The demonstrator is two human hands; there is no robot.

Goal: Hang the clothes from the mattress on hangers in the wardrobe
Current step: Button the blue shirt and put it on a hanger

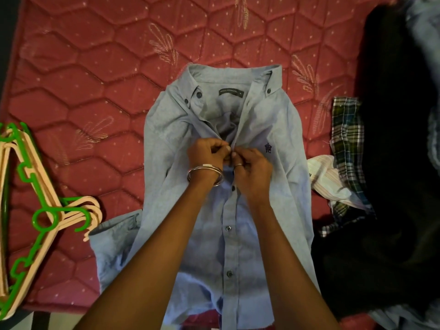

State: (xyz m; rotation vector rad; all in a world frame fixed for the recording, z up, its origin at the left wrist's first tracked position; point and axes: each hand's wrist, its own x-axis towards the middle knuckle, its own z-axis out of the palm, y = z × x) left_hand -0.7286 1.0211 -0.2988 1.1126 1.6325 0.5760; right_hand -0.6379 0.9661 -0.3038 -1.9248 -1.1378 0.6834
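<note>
Early yet: left hand (206, 154) and right hand (251, 164) pinch blue shirt (262, 129) placket at button; hangers (45, 206) unused left of grip, clothes pile (347, 148) right

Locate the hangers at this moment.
In the head view, the stack of peach and green hangers lies at the mattress's left edge, left of the blue shirt's cuff.

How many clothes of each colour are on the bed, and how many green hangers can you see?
Light blue shirt, buttons being worked by the left hand and right hand: 1
Plaid garment: 1
White striped garment: 1
Black clothes: a dark pile, count unclear
Green hanger: 1 (the peach hangers under it overlap, so I can't count them)
Total counted: 4
</note>
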